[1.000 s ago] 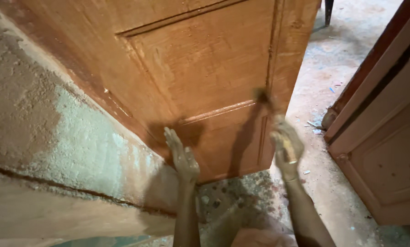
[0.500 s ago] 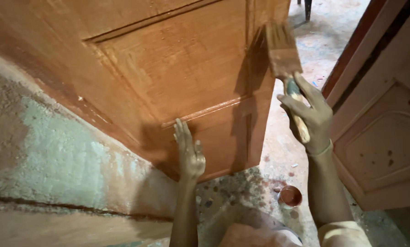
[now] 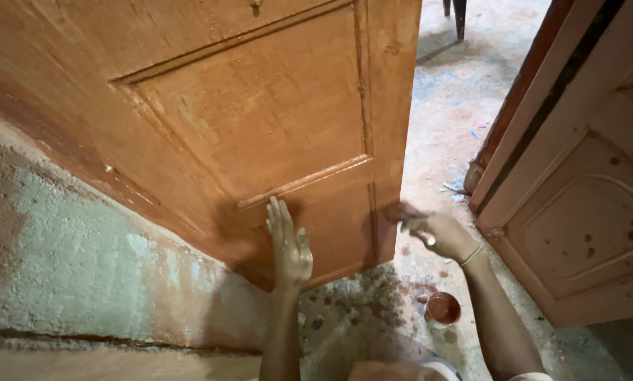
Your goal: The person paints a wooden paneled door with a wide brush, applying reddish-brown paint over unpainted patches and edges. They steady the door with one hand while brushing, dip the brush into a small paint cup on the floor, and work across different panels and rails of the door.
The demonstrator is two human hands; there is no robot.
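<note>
A brown panelled wooden door (image 3: 260, 120) stands open in front of me, wet with fresh orange-brown paint. My left hand (image 3: 288, 247) is flat against its lower rail, fingers straight and pointing up. My right hand (image 3: 440, 236) grips a paintbrush (image 3: 401, 212) whose bristles touch the door's lower right edge; the brush is blurred. A bangle sits on that wrist. A small round tin of brown paint (image 3: 443, 308) stands on the floor just below my right forearm.
A rough plaster wall (image 3: 62, 254) with pale green and brown patches runs along the left. A second, pinkish panelled door (image 3: 584, 226) leans at the right. The concrete floor (image 3: 450, 120) between the two doors is speckled with paint; furniture legs (image 3: 457, 14) stand at the top.
My right hand has come down from shoulder height, brush upright, to the door's bottom right edge. My left hand stays flat on the lower rail. The view has shifted, showing the paint tin.
</note>
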